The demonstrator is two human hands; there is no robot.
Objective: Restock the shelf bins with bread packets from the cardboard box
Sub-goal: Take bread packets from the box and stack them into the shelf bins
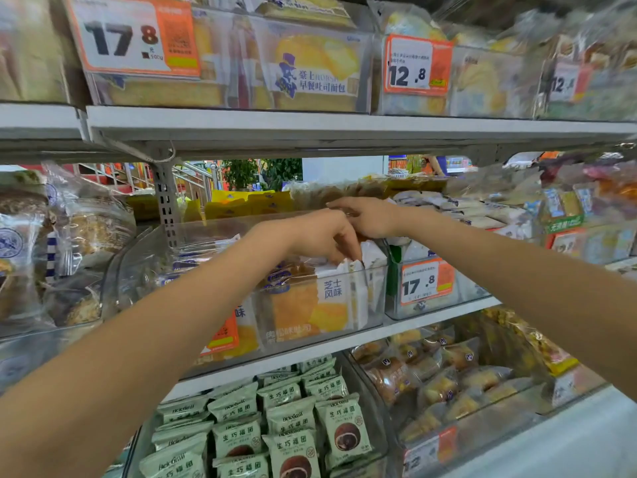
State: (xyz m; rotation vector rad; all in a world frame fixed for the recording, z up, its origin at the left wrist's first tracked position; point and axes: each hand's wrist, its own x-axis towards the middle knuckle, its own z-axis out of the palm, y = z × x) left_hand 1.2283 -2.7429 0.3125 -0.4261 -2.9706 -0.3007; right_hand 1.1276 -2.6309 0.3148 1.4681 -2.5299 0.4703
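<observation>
Both arms reach up to the middle shelf, where a clear plastic bin [310, 305] holds toast-bread packets standing on edge, their printed faces turned to the aisle so a shopper can read them through the wall. The left hand [320, 236] hangs over the bin's right end with its fingers [348, 251] curled downward, pinching the top edge of a white bread packet [358, 270] that stands at the right end of the row; the grip from above looks chosen so the packet can slide straight down into the narrow gap without crushing its neighbours. The right hand [370, 217] lies just behind and above, palm down, fingers stretched out and fairly straight, gripping nothing that can be seen; whether it touches the packets beneath is hidden by the left hand, though it seems placed to steady or press back the row and keep the slot open. The orange price tag [427, 279] fronts the next bin to the right. On the shelf below lie green snack packets [293, 422] stacked flat in rows. The cardboard box is not in view. The packet seems nearly seated, so the insertion step is probably close to done.
</observation>
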